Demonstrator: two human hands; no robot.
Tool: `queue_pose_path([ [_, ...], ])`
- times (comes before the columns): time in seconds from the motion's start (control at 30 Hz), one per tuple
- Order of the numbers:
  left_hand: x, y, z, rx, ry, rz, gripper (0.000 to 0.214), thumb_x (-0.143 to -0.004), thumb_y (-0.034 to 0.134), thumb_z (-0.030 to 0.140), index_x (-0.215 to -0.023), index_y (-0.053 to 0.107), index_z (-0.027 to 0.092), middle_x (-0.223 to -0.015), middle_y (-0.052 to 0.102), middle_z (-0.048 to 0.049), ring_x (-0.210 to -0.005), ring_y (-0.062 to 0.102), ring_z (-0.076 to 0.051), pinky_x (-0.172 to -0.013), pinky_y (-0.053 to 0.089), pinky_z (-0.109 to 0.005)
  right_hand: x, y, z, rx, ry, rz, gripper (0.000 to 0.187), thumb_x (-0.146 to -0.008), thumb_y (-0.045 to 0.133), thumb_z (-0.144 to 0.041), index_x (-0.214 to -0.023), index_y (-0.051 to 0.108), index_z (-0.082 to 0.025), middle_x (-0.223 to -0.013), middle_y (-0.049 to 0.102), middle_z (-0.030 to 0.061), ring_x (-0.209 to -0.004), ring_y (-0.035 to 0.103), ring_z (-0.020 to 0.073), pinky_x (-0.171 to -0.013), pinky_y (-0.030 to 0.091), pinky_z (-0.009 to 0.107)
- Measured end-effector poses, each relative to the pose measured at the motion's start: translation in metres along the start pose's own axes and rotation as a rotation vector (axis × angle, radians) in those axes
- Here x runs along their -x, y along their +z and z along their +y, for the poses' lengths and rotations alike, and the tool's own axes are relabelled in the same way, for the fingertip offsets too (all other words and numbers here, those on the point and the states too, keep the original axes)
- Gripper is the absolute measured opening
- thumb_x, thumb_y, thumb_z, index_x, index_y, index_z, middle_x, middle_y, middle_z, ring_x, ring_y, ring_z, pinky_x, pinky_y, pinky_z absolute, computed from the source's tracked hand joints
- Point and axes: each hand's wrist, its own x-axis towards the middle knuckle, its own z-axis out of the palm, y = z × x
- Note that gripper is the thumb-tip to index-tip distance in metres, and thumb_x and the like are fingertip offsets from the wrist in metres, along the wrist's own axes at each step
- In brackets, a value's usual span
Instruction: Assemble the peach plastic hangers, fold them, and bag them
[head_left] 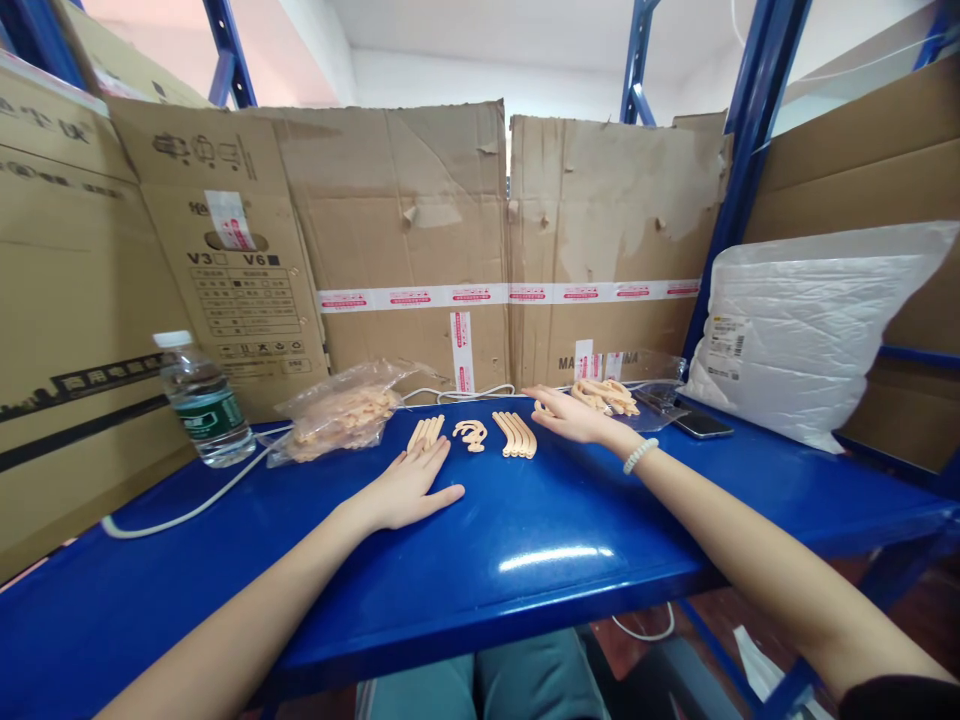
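My left hand (412, 487) lies flat with the thumb spread, its fingertips over the near ends of several straight beige strips (426, 432) set side by side. Right of it, a few curved beige pieces (471, 435) are grouped on the blue table (480, 560). Beyond them sits a row of curved beige strips (515, 435). My right hand (576, 414), with a pale bead bracelet at the wrist, stretches its fingers to the left above that row's far end. A small beige bit shows by its fingers; whether they touch it I cannot tell. Behind this hand is a heap of beige pieces (606, 396) on clear plastic.
A clear bag of beige pieces (341, 415) lies at left, beside a water bottle (206, 405) and a white cable (187, 512). At right are a dark phone (703, 424) and a large white plastic-wrapped pack (787, 340). Cardboard sheets (397, 230) wall off the back.
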Motion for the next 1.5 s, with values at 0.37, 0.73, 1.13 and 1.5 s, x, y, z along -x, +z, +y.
queue_pose_path([
  [0.37,0.000,0.003,0.000,0.036,-0.006,0.018,0.093,-0.086,0.032,0.074,-0.152,0.020,0.010,-0.157,0.015,-0.0139,-0.145,0.010,-0.036,-0.116,0.015,-0.054,0.014,0.030,-0.073,0.041,0.016,-0.335,0.083,-0.095,0.027,-0.066,-0.152,0.021,-0.006,-0.157,0.013,0.0191,-0.146,0.006,0.0313,-0.117,0.012,0.052],
  [0.73,-0.008,0.007,-0.001,0.031,-0.010,0.063,0.078,-0.092,0.032,0.060,-0.151,0.023,0.010,-0.158,0.016,-0.0136,-0.146,0.011,-0.034,-0.115,0.018,-0.054,-0.013,0.044,-0.044,0.087,0.093,-0.268,0.086,-0.095,0.022,-0.065,-0.150,0.023,0.001,-0.157,0.013,0.0205,-0.146,0.008,0.0314,-0.118,0.009,0.048],
  [1.13,-0.012,0.016,-0.009,0.025,0.022,0.109,0.078,-0.092,0.032,0.064,-0.150,0.027,0.012,-0.156,0.022,-0.0145,-0.145,0.017,-0.034,-0.116,0.016,-0.053,-0.042,0.047,-0.079,0.120,-0.339,-0.126,0.045,-0.096,0.042,-0.014,-0.139,0.041,0.000,-0.144,0.041,0.0252,-0.139,0.032,0.0278,-0.113,0.032,0.041],
  [1.5,-0.008,0.008,0.000,0.020,-0.010,0.064,0.081,-0.091,0.030,0.064,-0.151,0.024,0.010,-0.157,0.017,-0.0148,-0.145,0.014,-0.035,-0.116,0.017,-0.051,-0.073,0.065,-0.062,0.144,-0.213,-0.146,0.034,-0.095,0.043,-0.010,-0.126,0.053,-0.001,-0.127,0.057,0.0263,-0.114,0.060,0.0292,-0.097,0.048,0.040],
])
